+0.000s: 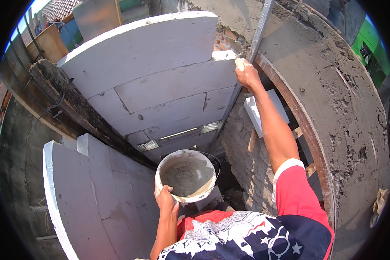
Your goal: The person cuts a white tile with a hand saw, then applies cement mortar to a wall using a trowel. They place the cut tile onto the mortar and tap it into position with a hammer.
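Note:
My left hand [166,200] grips the near-left rim of a white bucket [208,190], its fingers over the edge. Grey wet mortar [184,177] lies inside, and a thin wire handle [219,167] hangs off the bucket's right side. My right arm reaches forward, and my right hand [247,74] is closed at the right end of the pale block wall [169,86], beside an upright metal channel [261,30]. What its fingers hold, if anything, is hidden. The top block [143,45] of that wall stops short of the channel, leaving a step by my hand.
A second block wall [73,195] rises at the left. A dark weathered timber [69,97] slants between the two walls. On the right stand a rough mortared wall [325,86], a brick-edged opening [307,117] and a loose white block [266,113].

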Available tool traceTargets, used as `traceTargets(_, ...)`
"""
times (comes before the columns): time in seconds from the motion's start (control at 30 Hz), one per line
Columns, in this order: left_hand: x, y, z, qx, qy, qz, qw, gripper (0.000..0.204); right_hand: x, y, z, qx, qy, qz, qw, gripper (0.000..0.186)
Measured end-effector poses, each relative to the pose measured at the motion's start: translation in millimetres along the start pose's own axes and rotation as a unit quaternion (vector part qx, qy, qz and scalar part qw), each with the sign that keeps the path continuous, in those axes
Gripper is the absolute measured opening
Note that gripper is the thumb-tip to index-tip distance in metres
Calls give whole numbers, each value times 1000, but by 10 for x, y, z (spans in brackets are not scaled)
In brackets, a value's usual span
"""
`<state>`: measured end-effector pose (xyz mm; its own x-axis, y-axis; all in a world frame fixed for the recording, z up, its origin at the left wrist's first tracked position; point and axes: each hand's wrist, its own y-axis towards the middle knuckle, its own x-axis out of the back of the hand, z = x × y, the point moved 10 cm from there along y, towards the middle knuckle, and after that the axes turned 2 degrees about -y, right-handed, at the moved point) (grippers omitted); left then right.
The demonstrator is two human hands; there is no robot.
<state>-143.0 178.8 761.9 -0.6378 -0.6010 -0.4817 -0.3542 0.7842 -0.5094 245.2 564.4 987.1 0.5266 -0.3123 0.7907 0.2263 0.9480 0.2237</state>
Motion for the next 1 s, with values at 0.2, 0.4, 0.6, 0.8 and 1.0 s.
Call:
traceTargets(0.2, -125, 80, -82, -18, 13, 31, 999, 81, 55, 93, -13, 109, 4, -118, 987, 64)
traceTargets(0.4, -242, 124, -100, -1, 18, 44, 999, 81, 50, -331, -241, 67, -19, -89, 994, 62)
traceTargets(0.6, -315, 328, -25, -18, 60, 51, 997, 75, 508, -1452, 144, 151, 145, -120, 970, 65)
traceTargets(0.8, -576, 464, -175, -33, 88, 81, 992, 76, 230, -3511, -440, -52, 208, 232, 949, 58)
traceTargets(1.0, -1245, 235, -266, -221, 410, 157, 871, 69, -363, -3706, -258, 139, -66, 240, 958, 49)
